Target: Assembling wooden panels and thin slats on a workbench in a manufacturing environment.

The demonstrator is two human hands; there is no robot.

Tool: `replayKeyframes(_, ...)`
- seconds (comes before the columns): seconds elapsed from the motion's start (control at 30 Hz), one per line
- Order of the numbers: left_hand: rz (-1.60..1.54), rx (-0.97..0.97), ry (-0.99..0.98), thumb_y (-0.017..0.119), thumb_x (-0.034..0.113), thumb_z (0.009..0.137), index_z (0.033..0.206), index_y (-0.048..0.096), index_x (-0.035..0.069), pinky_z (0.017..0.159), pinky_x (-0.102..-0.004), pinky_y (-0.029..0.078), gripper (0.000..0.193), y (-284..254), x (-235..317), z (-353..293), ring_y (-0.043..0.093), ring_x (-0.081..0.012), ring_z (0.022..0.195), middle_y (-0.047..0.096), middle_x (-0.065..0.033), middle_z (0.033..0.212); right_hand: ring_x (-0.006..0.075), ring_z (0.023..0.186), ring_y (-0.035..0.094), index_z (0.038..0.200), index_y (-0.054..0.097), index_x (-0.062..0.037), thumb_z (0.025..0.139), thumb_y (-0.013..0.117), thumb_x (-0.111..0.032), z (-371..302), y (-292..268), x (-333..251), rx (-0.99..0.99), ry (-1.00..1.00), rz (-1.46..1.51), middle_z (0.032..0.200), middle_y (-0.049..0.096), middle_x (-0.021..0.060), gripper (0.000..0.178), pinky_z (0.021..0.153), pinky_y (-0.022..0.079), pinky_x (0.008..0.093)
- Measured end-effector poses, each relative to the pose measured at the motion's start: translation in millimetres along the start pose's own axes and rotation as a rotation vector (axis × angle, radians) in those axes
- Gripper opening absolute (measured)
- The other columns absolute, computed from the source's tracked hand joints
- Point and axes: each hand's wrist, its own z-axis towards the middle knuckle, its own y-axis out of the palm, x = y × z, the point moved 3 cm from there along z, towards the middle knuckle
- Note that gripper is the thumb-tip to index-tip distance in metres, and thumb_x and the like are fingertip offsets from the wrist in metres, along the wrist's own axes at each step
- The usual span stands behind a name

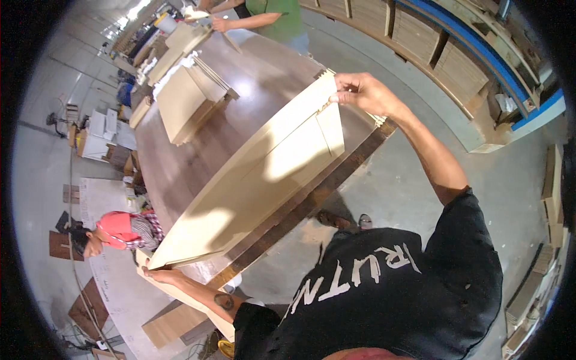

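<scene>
Now | right hand, left hand pinching pale panel | rack holds boards

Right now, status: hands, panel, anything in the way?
Right hand pinching pale panel at its right end. Left hand at its left end. Panel over brown table; contact unclear. Board stack on table beyond it.

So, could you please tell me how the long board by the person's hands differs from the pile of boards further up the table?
The long board stretches much further than the pile of boards, which looks shorter and blockier. The long board has the right hand at one end and the left hand at the other, while no hand touches the pile of boards. Both are pale.
</scene>
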Motion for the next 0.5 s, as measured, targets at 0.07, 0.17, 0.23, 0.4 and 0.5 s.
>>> replayKeyframes(0.07,-0.039,-0.018,-0.013,0.036,0.049,0.093,0.129,0.046,-0.001,0.094,-0.0433,0.043,0.063,3,-2,-1,0.053,-0.0318,0.114,0.052,-0.0183,0.127,0.0144,0.089,0.063,0.111,0.065,-0.0085,0.088,0.065,-0.016,-8,-1,1,0.025,-0.053,0.002,0.094,0.070,0.0040,0.024,0.082,0.050,0.0327)
replayKeyframes(0.17,-0.018,0.006,0.003,0.042,0.040,0.094,0.110,0.055,-0.006,0.079,-0.0412,0.048,0.051,-8,14,-1,0.059,-0.0294,0.093,0.061,-0.0156,0.107,0.0131,0.084,0.062,0.114,0.064,-0.0095,0.089,0.064,-0.016,-7,1,1,0.032,-0.050,0.135,0.095,0.070,0.0049,0.025,0.079,0.050,0.0303)
replayKeyframes(0.23,0.400,0.068,0.460,0.053,0.026,0.091,0.106,0.054,-0.009,0.075,-0.0406,0.049,0.038,-60,17,56,0.059,-0.0297,0.086,0.062,-0.0158,0.100,0.0121,0.082,0.061,0.114,0.064,-0.0094,0.089,0.063,-0.017,-1,11,-5,0.026,-0.061,0.162,0.095,0.070,0.0050,0.026,0.077,0.050,0.0292)
replayKeyframes(0.4,0.239,-0.617,0.766,0.063,0.007,0.081,0.121,0.051,-0.001,0.089,-0.0366,0.046,0.043,156,127,-164,0.059,-0.0277,0.098,0.061,-0.0150,0.110,0.0113,0.077,0.060,0.116,0.063,-0.0084,0.088,0.066,-0.024,7,15,22,0.125,-0.019,0.134,0.094,0.069,0.0047,0.032,0.072,0.049,0.0283)
replayKeyframes(0.5,0.380,-1.055,1.167,0.066,0.033,0.087,0.126,0.052,0.005,0.088,-0.0369,0.047,0.050,257,152,-303,0.053,-0.0248,0.112,0.059,-0.0138,0.115,0.0156,0.087,0.061,0.118,0.060,-0.0048,0.084,0.070,-0.026,-3,7,32,0.158,-0.048,0.179,0.099,0.067,0.0073,0.041,0.079,0.049,0.0316)
